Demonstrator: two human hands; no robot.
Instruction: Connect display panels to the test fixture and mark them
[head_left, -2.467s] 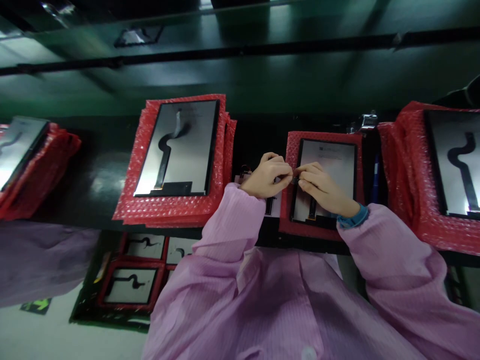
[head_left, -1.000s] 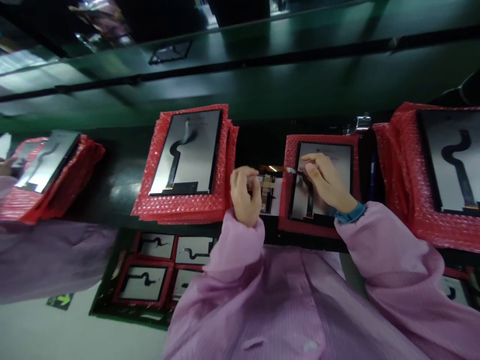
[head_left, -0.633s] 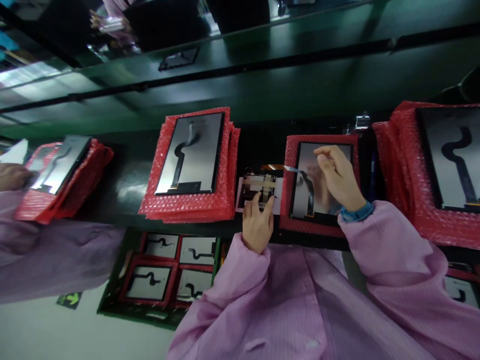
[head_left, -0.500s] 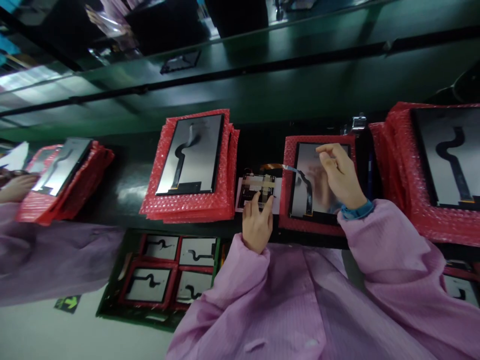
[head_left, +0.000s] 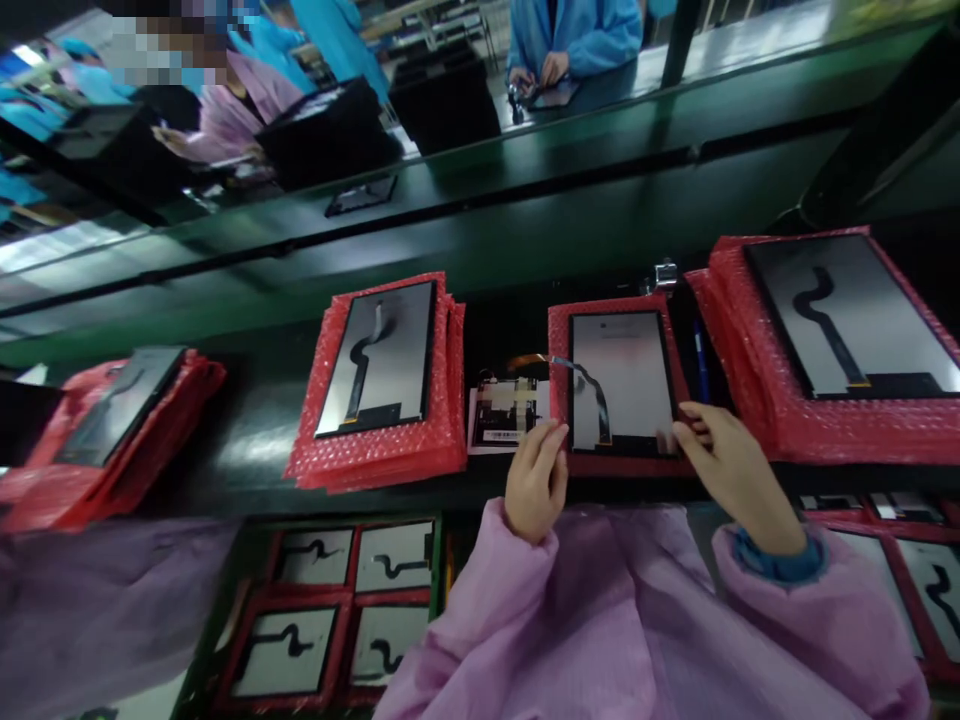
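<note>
Red bubble-wrap sheet (head_left: 556, 340) at centre frame, under a grey rectangular display panel (head_left: 626, 380) with a curved black ribbon cable (head_left: 592, 395) running off its left edge toward a small circuit board on a white card (head_left: 506, 412). Left hand (head_left: 535, 485) loose, fingertips (head_left: 559, 432) at panel's lower left corner, grasping nothing. Right hand (head_left: 731, 465) open, fingertips (head_left: 681, 432) touching lower right corner. Taller red-wrapped panel stack (head_left: 382, 385) left of centre, another stack (head_left: 832, 335) at right
</note>
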